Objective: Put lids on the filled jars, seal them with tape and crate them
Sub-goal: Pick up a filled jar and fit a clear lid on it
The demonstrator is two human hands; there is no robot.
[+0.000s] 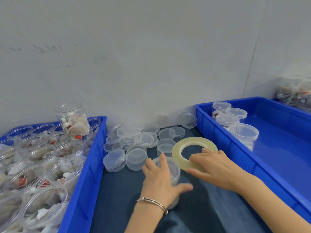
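Observation:
A lidded clear jar (173,167) stands on the dark cloth in front of me. My left hand (159,180) lies over its lid and side with fingers spread. My right hand (213,167) rests on a roll of clear tape (178,152) lying flat just right of the jar, fingers over its near edge. A pile of clear lids (138,138) lies behind the jar. The left blue crate (94,157) holds several open filled jars (45,202). The right blue crate (223,137) holds several lidded jars (244,133) at its far left corner.
One filled jar (74,121) stands raised at the back of the left crate. Another blue crate with bagged contents (296,93) sits at the far right. A grey wall closes the back. The dark cloth (193,216) lies between the two crates.

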